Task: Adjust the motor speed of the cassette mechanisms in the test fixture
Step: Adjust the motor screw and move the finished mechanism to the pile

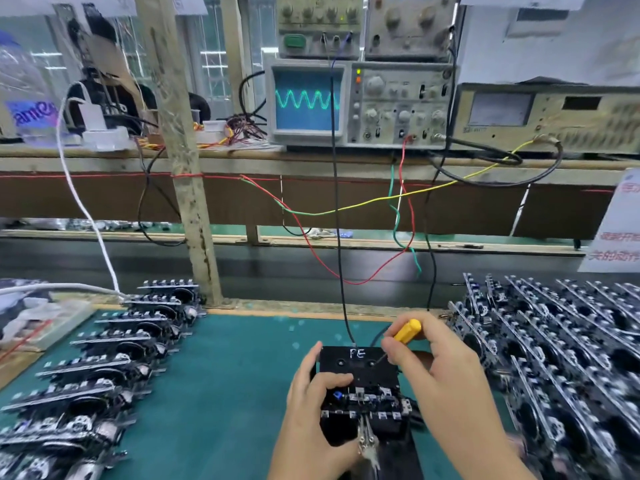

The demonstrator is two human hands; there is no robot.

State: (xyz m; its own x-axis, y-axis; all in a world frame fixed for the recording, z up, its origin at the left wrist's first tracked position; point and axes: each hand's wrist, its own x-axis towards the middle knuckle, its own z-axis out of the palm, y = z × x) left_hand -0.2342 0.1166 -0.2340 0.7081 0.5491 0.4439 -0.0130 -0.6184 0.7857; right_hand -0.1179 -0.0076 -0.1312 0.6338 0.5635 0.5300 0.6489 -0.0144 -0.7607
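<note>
A black test fixture (360,370) marked "FE" sits on the green mat near the front, with a cassette mechanism (367,403) seated in its near part. My left hand (311,393) grips the fixture's left side, thumb resting on top. My right hand (436,362) holds a small yellow-handled screwdriver (407,330), its thin shaft angled down-left into the fixture's right top side. An oscilloscope (306,100) on the shelf shows a green sine wave.
Rows of cassette mechanisms lie at the left (114,362) and a dense batch at the right (561,344). Red, green, yellow and black wires (341,258) hang from the shelf instruments to the fixture. A wooden post (194,216) stands at the mat's back left.
</note>
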